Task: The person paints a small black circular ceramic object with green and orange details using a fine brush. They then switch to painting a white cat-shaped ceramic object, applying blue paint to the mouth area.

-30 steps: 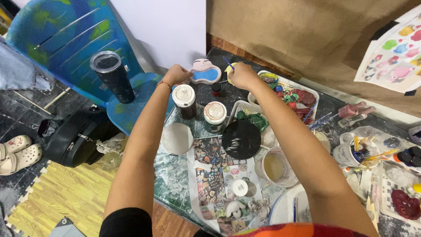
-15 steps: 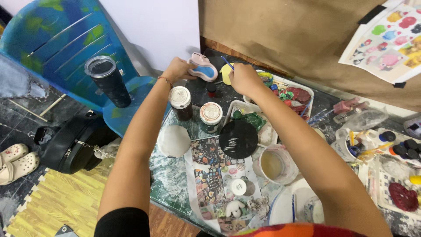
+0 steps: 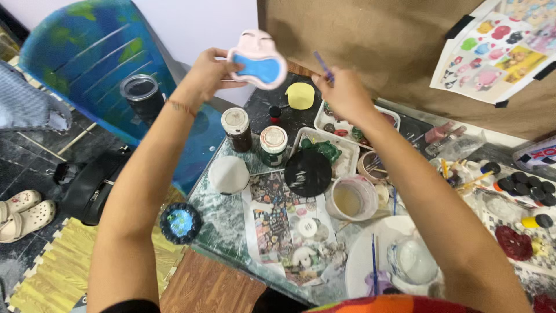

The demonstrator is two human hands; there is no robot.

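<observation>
L hand (image 3: pixel 205 74) grips a flat pink plaque (image 3: pixel 259 59) with a blue middle, held up above the worktop (image 3: pixel 226 214), long axis roughly level. Just to its right, R hand (image 3: pixel 341 93) pinches a thin brush (image 3: pixel 323 65), tip toward the plaque, so R is the working side. Below: two capped jars (image 3: pixel 237 128), yellow cup (image 3: pixel 300 95), beige water cup (image 3: pixel 350 197), paint trays (image 3: pixel 347 148).

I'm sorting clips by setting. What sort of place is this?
Probably a home craft or painting corner. The left hand holds a pink figure with a blue painted middle, the right hand a thin purple paintbrush, above a glass table with a white paint palette tray.
</observation>
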